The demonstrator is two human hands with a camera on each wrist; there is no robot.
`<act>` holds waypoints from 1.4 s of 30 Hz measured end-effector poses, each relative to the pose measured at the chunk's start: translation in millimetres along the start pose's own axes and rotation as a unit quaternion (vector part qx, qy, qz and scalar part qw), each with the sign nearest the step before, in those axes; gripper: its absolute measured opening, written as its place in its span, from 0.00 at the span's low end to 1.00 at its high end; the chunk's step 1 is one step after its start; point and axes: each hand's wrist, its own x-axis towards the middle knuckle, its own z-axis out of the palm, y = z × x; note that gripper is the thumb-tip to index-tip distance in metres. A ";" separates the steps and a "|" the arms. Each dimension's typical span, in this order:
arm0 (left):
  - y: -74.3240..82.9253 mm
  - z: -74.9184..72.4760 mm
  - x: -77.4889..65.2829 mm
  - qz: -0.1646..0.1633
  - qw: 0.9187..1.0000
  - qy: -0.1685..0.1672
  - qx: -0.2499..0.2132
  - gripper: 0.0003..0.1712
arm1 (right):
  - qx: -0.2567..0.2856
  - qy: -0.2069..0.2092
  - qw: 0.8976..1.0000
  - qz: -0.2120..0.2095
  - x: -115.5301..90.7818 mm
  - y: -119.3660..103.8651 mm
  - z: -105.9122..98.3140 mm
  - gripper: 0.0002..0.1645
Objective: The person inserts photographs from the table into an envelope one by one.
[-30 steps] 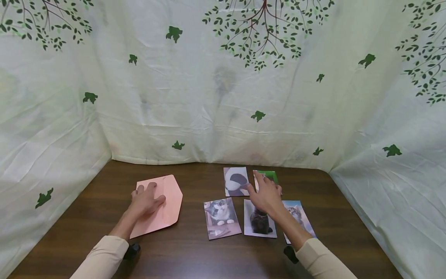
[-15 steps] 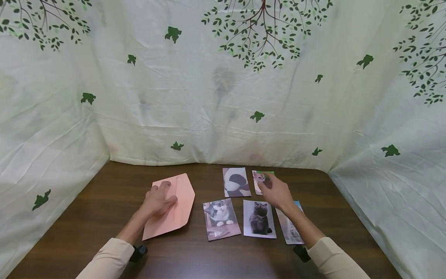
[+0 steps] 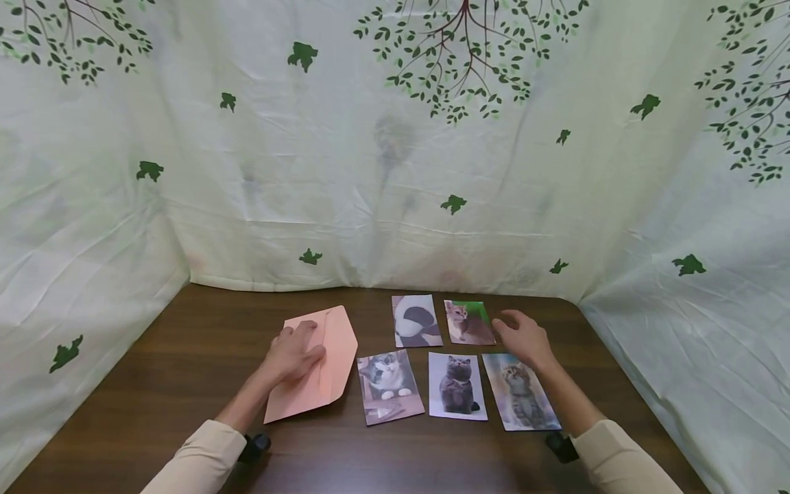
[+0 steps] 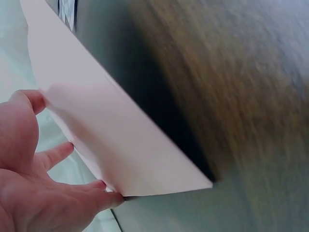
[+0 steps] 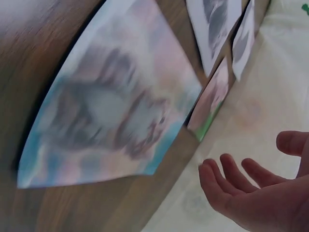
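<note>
On the left of the head view lies a pink envelope [image 3: 321,363] with its pointed flap to the right. My left hand [image 3: 295,355] rests on its upper face, fingers and thumb spread. The left wrist view shows the fingertips [image 4: 65,150] touching the envelope [image 4: 120,140]. My right hand [image 3: 524,337] hovers relaxed and holds nothing. It is just right of a kitten photo card with a green background [image 3: 470,322], above a tabby kitten card [image 3: 521,394]. In the right wrist view its fingers [image 5: 231,179] are loosely bent, away from the cards.
A grey-white kitten card [image 3: 390,387] lies right of the envelope, with a dark grey cat card [image 3: 458,387] beside it. Behind them is a black-and-white picture card [image 3: 418,321]. A leaf-print curtain [image 3: 345,171] hangs behind the brown table [image 3: 370,460].
My left hand has slid the envelope to the right, toward the cards. My right hand has moved right off the green-background kitten card, which is now uncovered, as is the dark grey cat card.
</note>
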 end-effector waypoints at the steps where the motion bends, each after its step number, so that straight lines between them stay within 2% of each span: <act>1: 0.4 0.6 0.0 0.004 1.000 0.002 0.000 0.33 | -0.006 -0.001 1.000 0.005 0.0 2.6 -2.5 0.35; 6: 3.0 4.3 0.2 0.022 1.000 0.006 0.000 0.33 | -0.026 -0.003 0.999 0.028 -3.7 16.1 -13.4 0.36; 18: 7.1 2.5 -1.8 0.017 1.000 -0.004 0.008 0.33 | -0.043 -0.026 0.996 0.068 -10.2 52.5 -31.4 0.32; 21: 6.5 2.6 -1.5 0.020 1.000 -0.003 0.011 0.33 | -0.004 -0.042 0.996 0.082 -10.1 61.7 -30.8 0.30; 23: 5.9 3.0 -1.5 0.024 1.000 -0.001 0.013 0.33 | 0.041 -0.053 0.993 0.095 -9.7 68.1 -29.9 0.29; 26: 5.2 3.4 -1.7 0.029 0.999 0.002 0.014 0.33 | 0.110 -0.073 0.985 0.114 -9.0 76.4 -29.6 0.28; 29: 4.2 4.0 -1.9 0.032 0.999 0.005 0.016 0.33 | 0.157 -0.101 0.974 0.125 -7.5 82.6 -30.8 0.32; 33: 3.0 4.4 -1.7 0.039 0.999 0.009 0.022 0.32 | 0.182 -0.139 0.963 0.140 -5.4 88.1 -33.2 0.37; 42: 1.6 5.2 0.4 0.035 0.999 0.004 0.030 0.33 | 0.205 -0.176 0.946 0.180 -6.1 88.1 -36.3 0.35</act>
